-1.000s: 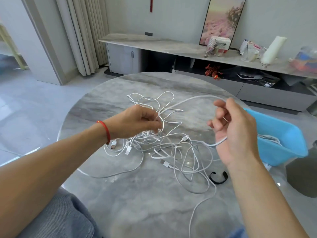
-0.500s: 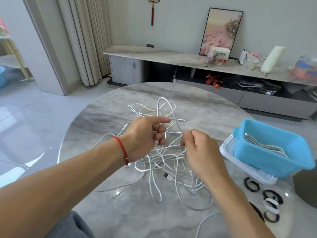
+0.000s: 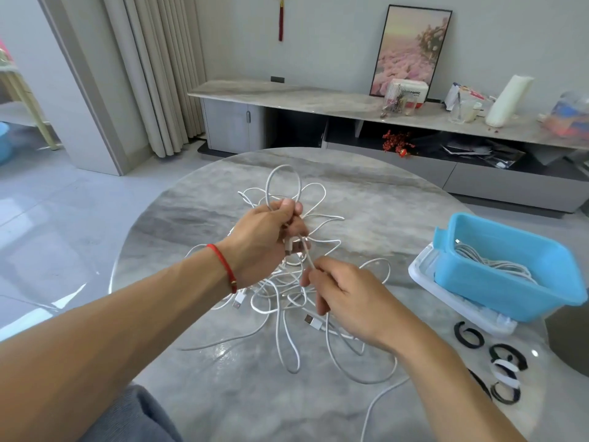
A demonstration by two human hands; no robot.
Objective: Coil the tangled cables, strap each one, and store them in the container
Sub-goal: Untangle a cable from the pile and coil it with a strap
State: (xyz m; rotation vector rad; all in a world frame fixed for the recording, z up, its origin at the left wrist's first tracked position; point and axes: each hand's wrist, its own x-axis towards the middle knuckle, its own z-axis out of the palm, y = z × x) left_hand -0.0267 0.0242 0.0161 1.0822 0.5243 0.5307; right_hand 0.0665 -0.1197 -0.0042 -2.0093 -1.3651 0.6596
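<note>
I see two hands over one tangle of white cables (image 3: pixel 287 301) on the table (image 3: pixel 366 199). My left hand (image 3: pixel 264 240) grips one loop; my right hand (image 3: pixel 347 298) pinches one strand. One blue container (image 3: pixel 510 282) stands right, four straps (image 3: pixel 497 365) near it.

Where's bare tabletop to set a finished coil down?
Free: far table between the cable tangle and the far rim; left side beyond the left hand. Crowded: centre under both hands; right edge with blue container and straps.
</note>
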